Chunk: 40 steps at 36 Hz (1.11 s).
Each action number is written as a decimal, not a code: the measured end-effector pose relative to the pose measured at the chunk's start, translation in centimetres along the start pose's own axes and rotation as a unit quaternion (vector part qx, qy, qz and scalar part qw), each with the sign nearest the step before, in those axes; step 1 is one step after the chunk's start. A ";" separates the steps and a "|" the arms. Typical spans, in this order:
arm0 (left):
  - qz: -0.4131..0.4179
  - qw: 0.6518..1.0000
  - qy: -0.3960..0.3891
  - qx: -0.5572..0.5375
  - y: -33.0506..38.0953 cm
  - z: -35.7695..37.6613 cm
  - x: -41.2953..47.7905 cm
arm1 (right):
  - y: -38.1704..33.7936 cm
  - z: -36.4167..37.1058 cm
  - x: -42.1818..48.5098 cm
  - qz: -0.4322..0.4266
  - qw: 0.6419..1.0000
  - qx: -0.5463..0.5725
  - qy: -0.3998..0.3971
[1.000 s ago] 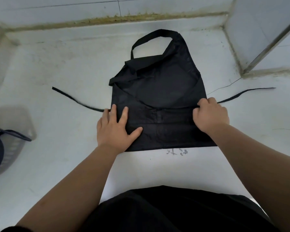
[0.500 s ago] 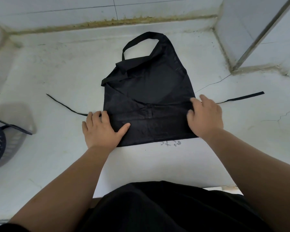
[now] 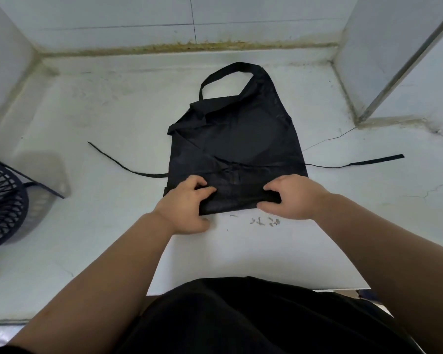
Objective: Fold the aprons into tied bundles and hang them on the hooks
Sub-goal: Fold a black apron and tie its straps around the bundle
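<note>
A black apron [image 3: 237, 141] lies partly folded on a pale countertop [image 3: 100, 200], its neck loop [image 3: 228, 72] pointing away from me. One waist tie [image 3: 123, 166] trails out to the left and the other tie [image 3: 363, 163] to the right. My left hand [image 3: 187, 200] grips the near left part of the apron's bottom edge, fingers curled over the cloth. My right hand [image 3: 289, 196] grips the near right part of the same edge, which is lifted and rolled a little.
A dark slatted basket [image 3: 3, 203] stands at the left edge of the countertop. Tiled walls close in the back and left, and a wall corner [image 3: 356, 93] juts in at the back right. Small scribbled marks [image 3: 265, 221] sit just before the apron.
Both hands have moved from the apron's sides inward to its near edge and closed on the cloth, lifting that edge. The view has shifted slightly.
</note>
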<state>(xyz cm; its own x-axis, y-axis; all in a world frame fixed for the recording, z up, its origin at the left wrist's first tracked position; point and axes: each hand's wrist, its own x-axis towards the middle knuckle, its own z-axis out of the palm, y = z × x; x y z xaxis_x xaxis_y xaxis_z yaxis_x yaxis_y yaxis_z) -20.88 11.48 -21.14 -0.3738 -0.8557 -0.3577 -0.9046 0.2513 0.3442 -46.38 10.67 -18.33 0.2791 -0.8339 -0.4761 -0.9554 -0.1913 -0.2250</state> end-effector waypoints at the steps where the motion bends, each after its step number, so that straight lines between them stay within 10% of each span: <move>1: -0.004 1.000 0.003 -0.019 0.0 -0.6 0.2 | 0.0 -0.4 0.1 0.008 1.000 0.008 0.000; 15: -0.170 0.919 0.088 -0.346 -4.8 -6.0 3.7 | 3.0 -4.9 3.6 0.109 0.994 -0.022 -0.001; 23: -0.206 0.949 0.235 -0.045 -4.7 -2.4 5.2 | 2.1 -1.8 5.1 0.163 0.963 -0.192 0.095; 26: -0.037 0.948 0.298 0.102 -2.9 -1.3 5.9 | 0.5 -0.2 5.3 0.104 0.973 -0.182 0.100; 31: 0.020 0.996 0.008 0.083 0.6 0.7 6.0 | -1.3 1.4 6.1 0.030 0.997 -0.064 0.031; 40: -0.026 0.996 -0.003 0.081 -0.7 0.1 5.7 | 0.1 0.1 6.3 0.021 0.994 -0.109 0.024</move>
<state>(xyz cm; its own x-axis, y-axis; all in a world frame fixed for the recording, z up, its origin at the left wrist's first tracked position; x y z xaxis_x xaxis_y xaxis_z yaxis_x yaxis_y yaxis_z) -22.35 6.49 -23.49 -0.3268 -0.8671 -0.3760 -0.9436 0.2770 0.1812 -44.74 5.46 -21.47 0.2377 -0.8662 -0.4395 -0.9660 -0.2583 -0.0132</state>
